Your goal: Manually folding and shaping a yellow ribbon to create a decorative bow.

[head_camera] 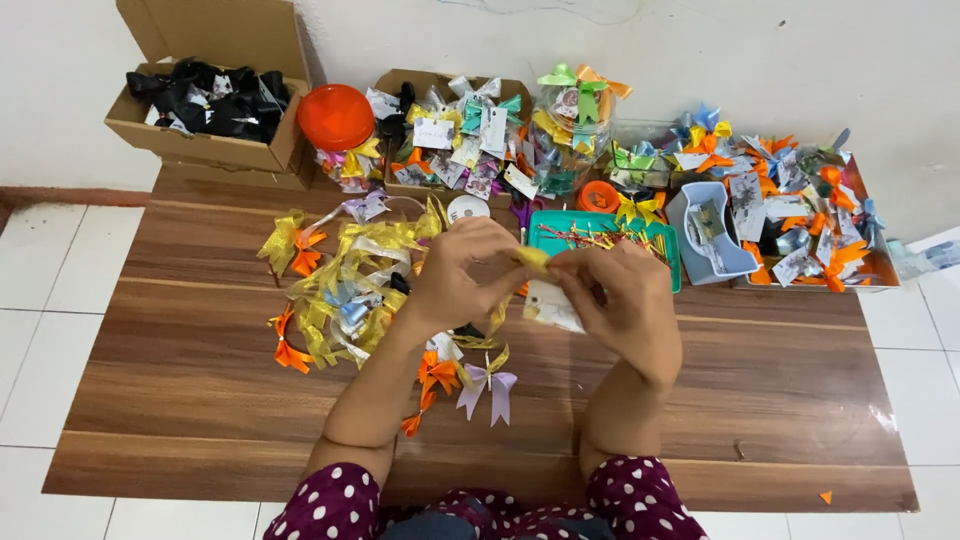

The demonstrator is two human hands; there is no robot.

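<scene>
A yellow ribbon bow (533, 258) with a white card tag (552, 306) sits pinched between the left hand (462, 272) and right hand (622, 302), both closed on it above the wooden table's (200, 400) centre. A loose grip could likely drop it among the ribbon pile (350, 285) at nine o'clock. Bare tabletop lies at three and six o'clock; the teal tray (545, 232) crowds twelve.

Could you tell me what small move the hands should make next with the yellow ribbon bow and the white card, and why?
Probably press the yellow ribbon bow down against the white card. Both the left hand and the right hand pinch the bow together right at the card's top edge, above the wooden table, so it looks only half fixed.
</scene>
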